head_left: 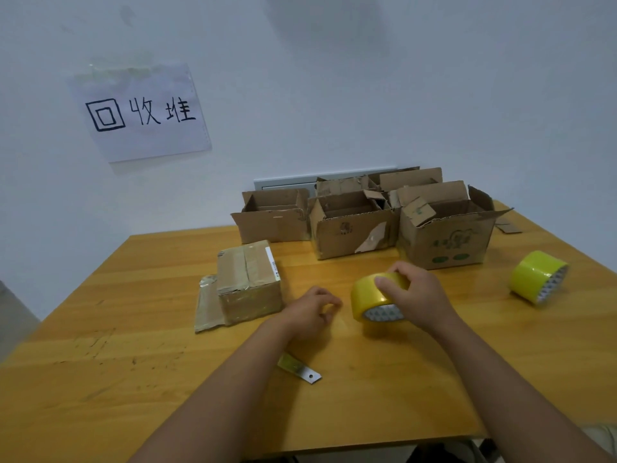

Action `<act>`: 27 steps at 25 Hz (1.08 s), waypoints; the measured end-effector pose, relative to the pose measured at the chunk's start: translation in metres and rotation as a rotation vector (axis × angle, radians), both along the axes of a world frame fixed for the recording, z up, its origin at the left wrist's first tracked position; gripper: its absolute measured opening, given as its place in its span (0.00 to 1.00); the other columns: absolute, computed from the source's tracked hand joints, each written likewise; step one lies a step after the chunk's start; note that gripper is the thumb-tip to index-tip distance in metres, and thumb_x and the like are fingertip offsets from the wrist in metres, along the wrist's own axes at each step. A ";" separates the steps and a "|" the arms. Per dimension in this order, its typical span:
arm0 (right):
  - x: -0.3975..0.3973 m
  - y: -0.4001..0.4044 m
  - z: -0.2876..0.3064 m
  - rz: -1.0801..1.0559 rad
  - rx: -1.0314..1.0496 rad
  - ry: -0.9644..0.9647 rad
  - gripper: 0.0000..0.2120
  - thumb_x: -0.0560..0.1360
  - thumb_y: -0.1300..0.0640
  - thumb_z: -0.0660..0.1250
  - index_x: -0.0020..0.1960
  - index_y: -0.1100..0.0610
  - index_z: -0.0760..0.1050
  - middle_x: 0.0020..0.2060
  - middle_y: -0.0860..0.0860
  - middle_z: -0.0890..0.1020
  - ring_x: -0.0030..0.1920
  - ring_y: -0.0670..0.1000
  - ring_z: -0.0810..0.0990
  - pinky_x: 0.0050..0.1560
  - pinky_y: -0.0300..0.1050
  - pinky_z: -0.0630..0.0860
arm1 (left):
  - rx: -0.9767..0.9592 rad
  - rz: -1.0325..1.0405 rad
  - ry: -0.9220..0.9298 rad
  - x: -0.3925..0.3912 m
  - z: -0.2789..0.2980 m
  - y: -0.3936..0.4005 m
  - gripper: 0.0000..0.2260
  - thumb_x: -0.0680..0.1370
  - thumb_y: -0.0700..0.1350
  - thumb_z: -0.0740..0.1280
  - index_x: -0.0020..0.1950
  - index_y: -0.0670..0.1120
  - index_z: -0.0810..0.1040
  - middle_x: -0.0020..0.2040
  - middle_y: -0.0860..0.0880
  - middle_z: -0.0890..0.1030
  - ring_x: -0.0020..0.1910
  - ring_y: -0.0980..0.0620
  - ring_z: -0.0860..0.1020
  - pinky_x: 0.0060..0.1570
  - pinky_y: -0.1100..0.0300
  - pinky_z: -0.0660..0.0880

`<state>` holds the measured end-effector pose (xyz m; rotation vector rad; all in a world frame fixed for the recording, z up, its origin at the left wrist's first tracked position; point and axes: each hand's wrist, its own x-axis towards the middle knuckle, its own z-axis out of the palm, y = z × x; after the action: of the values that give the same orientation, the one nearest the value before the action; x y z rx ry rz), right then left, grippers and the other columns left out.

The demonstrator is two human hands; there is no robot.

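Note:
My right hand [415,295] grips a yellow roll of packing tape [367,297] from above, just over the wooden table [167,345]. Just left of the roll is my left hand [310,312], fingers and thumb curled together as if pinching; whether it holds the tape's clear end I cannot tell. A small taped-up cardboard box [248,284] sits to the left of my left hand, with a flat plastic-wrapped piece [208,304] leaning at its left side. A small metal blade [302,369] lies on the table, partly under my left forearm.
A second yellow tape roll [537,277] lies on its side at the right. Several open, worn cardboard boxes [350,225] stand in a row at the table's far edge by the wall. A paper sign [140,111] is taped to the wall.

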<state>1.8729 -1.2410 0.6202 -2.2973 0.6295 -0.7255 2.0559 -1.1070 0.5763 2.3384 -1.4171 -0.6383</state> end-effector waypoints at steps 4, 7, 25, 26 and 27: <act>-0.003 0.007 -0.003 0.088 0.225 -0.126 0.18 0.68 0.39 0.69 0.41 0.55 0.76 0.35 0.51 0.77 0.35 0.46 0.73 0.35 0.44 0.69 | -0.045 -0.001 0.037 0.001 -0.002 0.002 0.11 0.82 0.43 0.64 0.61 0.56 0.75 0.68 0.54 0.65 0.58 0.53 0.71 0.58 0.60 0.69; -0.002 0.003 0.002 0.110 0.380 -0.087 0.30 0.62 0.30 0.66 0.42 0.58 0.75 0.37 0.51 0.76 0.36 0.45 0.74 0.38 0.43 0.69 | -0.104 0.041 0.029 0.002 -0.001 0.000 0.06 0.80 0.44 0.66 0.54 0.53 0.78 0.63 0.52 0.70 0.60 0.51 0.73 0.60 0.57 0.70; 0.019 0.021 0.079 0.332 -0.103 0.175 0.10 0.71 0.45 0.73 0.48 0.46 0.75 0.45 0.45 0.77 0.43 0.43 0.75 0.41 0.38 0.75 | -0.520 0.025 -0.100 0.004 0.037 0.078 0.16 0.78 0.39 0.68 0.44 0.61 0.70 0.44 0.56 0.75 0.44 0.59 0.73 0.45 0.62 0.73; 0.025 0.022 0.085 0.359 -0.096 0.136 0.08 0.71 0.46 0.73 0.47 0.46 0.76 0.44 0.44 0.77 0.43 0.41 0.75 0.38 0.33 0.73 | -0.523 0.059 -0.073 0.007 0.047 0.086 0.17 0.78 0.38 0.68 0.44 0.62 0.70 0.43 0.55 0.75 0.42 0.60 0.73 0.43 0.65 0.72; 0.032 0.025 0.089 0.380 -0.081 0.096 0.08 0.72 0.47 0.73 0.46 0.46 0.76 0.44 0.44 0.78 0.43 0.39 0.75 0.36 0.31 0.72 | -0.512 0.089 -0.065 0.011 0.057 0.096 0.18 0.78 0.37 0.68 0.45 0.62 0.71 0.43 0.55 0.75 0.42 0.61 0.73 0.43 0.68 0.71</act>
<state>1.9046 -1.2164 0.7095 -2.4401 0.1941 -0.4677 2.0670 -1.0112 0.6329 2.0096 -1.3048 -0.1465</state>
